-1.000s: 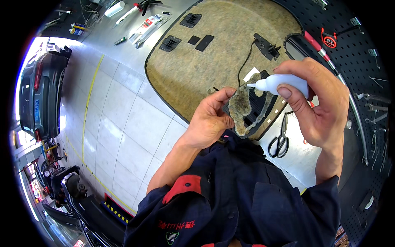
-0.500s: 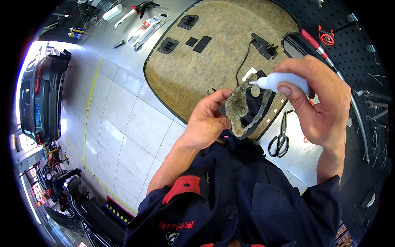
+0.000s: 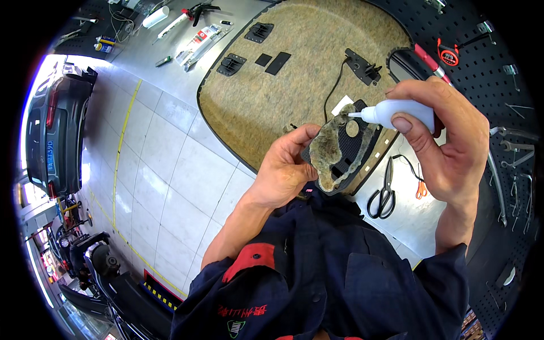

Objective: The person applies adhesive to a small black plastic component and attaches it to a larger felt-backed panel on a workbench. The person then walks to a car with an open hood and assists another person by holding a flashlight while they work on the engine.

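Observation:
Pinched by its left edge, a black plastic part (image 3: 352, 146) with rough brown-grey residue (image 3: 326, 148) along its rim is in my left hand (image 3: 286, 167). A small round disc (image 3: 352, 128) sits on its ribbed middle. My right hand (image 3: 447, 141) is closed round a white squeeze bottle (image 3: 399, 112). The bottle lies nearly level, its thin nozzle pointing left over the residue at the part's far end. Whether the tip touches the residue I cannot tell. Beneath and beyond is a large tan felt-faced panel (image 3: 309, 73) with a dark edge.
Black-handled scissors (image 3: 382, 195) and orange-handled scissors (image 3: 421, 190) lie on the metal bench near my right forearm. A caulking gun (image 3: 184, 17) and a plastic packet (image 3: 198, 45) rest at the far left. A pegboard (image 3: 481, 96) with tools stands at right; a grey car (image 3: 59, 130) is parked left.
My right hand and the bottle have moved slightly right, drawing the nozzle a little along the residue. The part in my left hand has shifted only slightly.

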### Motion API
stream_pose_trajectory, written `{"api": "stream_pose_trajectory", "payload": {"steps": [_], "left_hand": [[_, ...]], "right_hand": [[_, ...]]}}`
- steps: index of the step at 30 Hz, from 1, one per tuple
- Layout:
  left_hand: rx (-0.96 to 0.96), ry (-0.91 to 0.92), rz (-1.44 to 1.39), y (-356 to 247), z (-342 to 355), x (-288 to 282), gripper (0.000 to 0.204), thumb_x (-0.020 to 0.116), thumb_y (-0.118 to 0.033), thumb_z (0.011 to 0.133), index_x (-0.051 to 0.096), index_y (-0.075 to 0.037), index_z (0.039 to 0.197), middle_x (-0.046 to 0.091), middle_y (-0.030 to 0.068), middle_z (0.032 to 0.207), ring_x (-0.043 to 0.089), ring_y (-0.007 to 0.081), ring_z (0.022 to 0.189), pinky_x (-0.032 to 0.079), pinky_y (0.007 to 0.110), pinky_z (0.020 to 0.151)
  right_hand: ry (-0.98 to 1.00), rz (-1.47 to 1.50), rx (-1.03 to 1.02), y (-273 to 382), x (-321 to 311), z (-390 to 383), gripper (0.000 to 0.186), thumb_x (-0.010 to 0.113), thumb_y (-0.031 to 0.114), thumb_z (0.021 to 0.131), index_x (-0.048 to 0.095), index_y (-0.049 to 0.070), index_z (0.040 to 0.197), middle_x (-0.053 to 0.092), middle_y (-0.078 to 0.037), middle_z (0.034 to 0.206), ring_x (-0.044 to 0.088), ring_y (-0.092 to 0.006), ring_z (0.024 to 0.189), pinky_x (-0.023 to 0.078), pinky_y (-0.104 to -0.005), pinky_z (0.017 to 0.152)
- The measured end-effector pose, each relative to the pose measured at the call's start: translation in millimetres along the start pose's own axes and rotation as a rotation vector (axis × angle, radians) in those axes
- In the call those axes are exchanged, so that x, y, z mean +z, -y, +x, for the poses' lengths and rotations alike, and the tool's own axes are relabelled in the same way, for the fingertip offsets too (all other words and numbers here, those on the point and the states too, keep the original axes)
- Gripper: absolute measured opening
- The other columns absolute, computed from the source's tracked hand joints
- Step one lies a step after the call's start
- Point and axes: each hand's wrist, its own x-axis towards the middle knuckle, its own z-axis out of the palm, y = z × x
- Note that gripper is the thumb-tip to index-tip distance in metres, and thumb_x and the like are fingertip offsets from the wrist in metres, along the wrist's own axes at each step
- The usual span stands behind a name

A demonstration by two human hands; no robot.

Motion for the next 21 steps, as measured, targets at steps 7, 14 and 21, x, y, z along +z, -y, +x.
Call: {"api": "stream_pose_trajectory", "payload": {"steps": [7, 14, 21], "left_hand": [[-0.05, -0.022, 0.096, -2.3, -1.0, -0.7, 0.058, 0.069, 0.02, 0.078, 0.058, 0.001, 0.132, 0.067, 0.0036, 0.123, 0.065, 0.0127, 0.11, 0.057, 0.027, 0.088], [-0.05, -0.046, 0.105, -2.8, 0.3, 4.0, 0.059, 0.069, 0.021, 0.077, 0.058, 0.001, 0.132, 0.067, 0.0033, 0.123, 0.066, 0.0116, 0.107, 0.056, 0.025, 0.083], [-0.018, -0.014, 0.005, -3.5, -0.1, 2.6, 0.061, 0.067, 0.021, 0.078, 0.057, 0.002, 0.134, 0.067, 0.0058, 0.125, 0.066, 0.016, 0.112, 0.058, 0.031, 0.092]], "right_hand": [[0.006, -0.07, -0.058, -3.9, -1.7, 2.4, 0.022, 0.077, 0.007, 0.088, 0.072, 0.001, 0.108, 0.074, -0.006, 0.094, 0.06, -0.0124, 0.068, 0.039, -0.0243, 0.055], [0.007, -0.092, -0.033, -4.3, -4.2, 1.3, 0.023, 0.077, 0.01, 0.089, 0.072, 0.001, 0.109, 0.073, -0.006, 0.093, 0.061, -0.0122, 0.068, 0.04, -0.0242, 0.055], [0.015, -0.075, -0.03, -1.4, -3.3, 1.9, 0.024, 0.078, 0.012, 0.09, 0.072, 0.0, 0.11, 0.073, -0.007, 0.09, 0.061, -0.0123, 0.068, 0.041, -0.0239, 0.056]]}}
